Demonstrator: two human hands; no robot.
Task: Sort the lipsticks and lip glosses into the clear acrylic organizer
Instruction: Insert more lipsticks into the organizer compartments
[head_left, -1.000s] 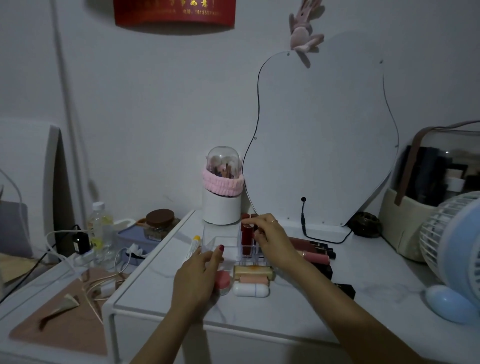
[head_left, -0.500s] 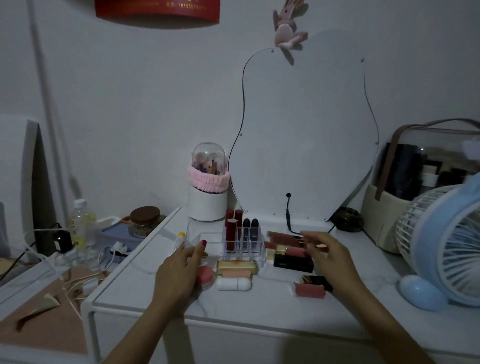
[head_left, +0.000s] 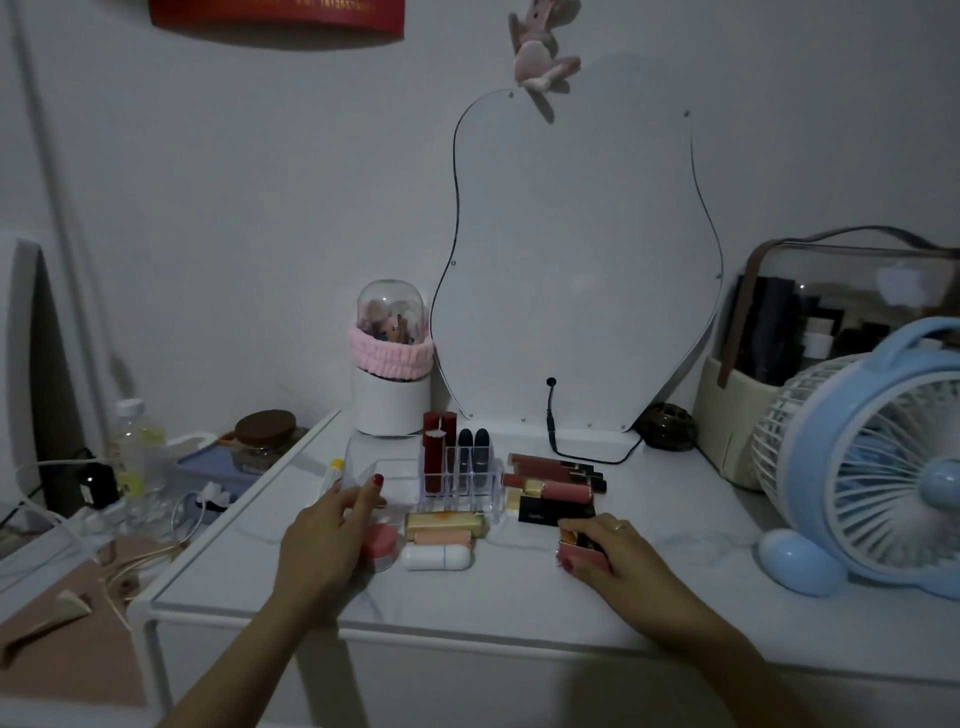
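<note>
On white marble-look tabletop (head_left: 519, 587), head view: clear acrylic organizer (head_left: 457, 483) at centre, in front of curvy white mirror panel (head_left: 576, 260). Two dark red square lipsticks (head_left: 435, 457) upright in left slots, two black round-capped lipsticks (head_left: 472, 452) upright just right of them. Low open tray section on organizer's left side.

Left hand (head_left: 324, 540) resting against organizer's left edge, fingers loosely bent round the clear wall, red-painted thumbnail on the rim. Yellow-tipped white tube (head_left: 332, 473) just beyond the fingers.

Right hand (head_left: 613, 556) down on tabletop right of organizer, fingers and thumb curled round a pink rectangular lipstick (head_left: 579, 555), pinching it; ring on one finger.

Between hands, in front of organizer: gold rectangular lipstick (head_left: 447, 524), peach tube (head_left: 444, 538), white capsule-shaped case (head_left: 437, 557), round pink jar (head_left: 380, 545) partly hidden by left hand.

Right of organizer: pile of pink lip glosses with black caps (head_left: 556, 475) lying flat, black box-shaped lipstick (head_left: 545, 512) touching the pile.

Far right: blue-and-white desk fan (head_left: 872, 467). Behind organizer: white domed brush holder with pink band (head_left: 392, 364).
</note>
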